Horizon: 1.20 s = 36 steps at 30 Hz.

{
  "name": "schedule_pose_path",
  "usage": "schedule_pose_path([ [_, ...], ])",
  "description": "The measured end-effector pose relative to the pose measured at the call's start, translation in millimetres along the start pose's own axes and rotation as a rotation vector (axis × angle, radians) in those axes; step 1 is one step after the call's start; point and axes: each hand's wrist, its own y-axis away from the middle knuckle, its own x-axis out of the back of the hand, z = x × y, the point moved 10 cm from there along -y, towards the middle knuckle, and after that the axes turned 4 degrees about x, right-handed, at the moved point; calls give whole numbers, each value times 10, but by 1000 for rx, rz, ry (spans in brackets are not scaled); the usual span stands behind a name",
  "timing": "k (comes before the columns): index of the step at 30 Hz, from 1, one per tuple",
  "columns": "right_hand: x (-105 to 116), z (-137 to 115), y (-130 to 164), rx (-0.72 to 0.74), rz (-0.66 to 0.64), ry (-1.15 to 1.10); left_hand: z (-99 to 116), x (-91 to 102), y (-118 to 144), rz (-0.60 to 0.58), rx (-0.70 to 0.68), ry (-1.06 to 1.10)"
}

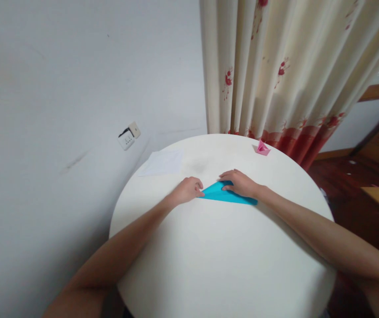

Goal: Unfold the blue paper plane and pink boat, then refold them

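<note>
Head view | I see left hand (187,190) pinching paper (224,194) tip, right hand (240,183) flat on it | creasing fold on tabletop (209,265) | next needs firm press along edge

One round white table (222,265) is standing in view, and three paper things are lying on it: one blue folded paper (224,194) shaped as a triangle, one flat white sheet (163,162) and one small pink folded figure (262,149). Two hands are resting at the blue paper, one left hand (189,189) and one right hand (240,183). One flowered curtain (285,66) is hanging behind, and one wall socket (129,136) is showing
</note>
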Motion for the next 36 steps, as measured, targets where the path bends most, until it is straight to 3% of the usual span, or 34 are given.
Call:
schedule_pose_path([
  [6,45,-38,19,-30,13,38,87,-59,3,-62,-70,44],
  [17,214,-286,1,-47,86,352,410,40,92,164,-248,-313],
  [24,-7,-449,-1,-81,-44,385,482,-84,133,118,-367,-439],
  [29,-202,-522,22,-60,-54,322,582,-153,191,90,-498,-515],
  [36,-317,-415,69,-135,3,351,493,-183,62,87,-420,-419],
])
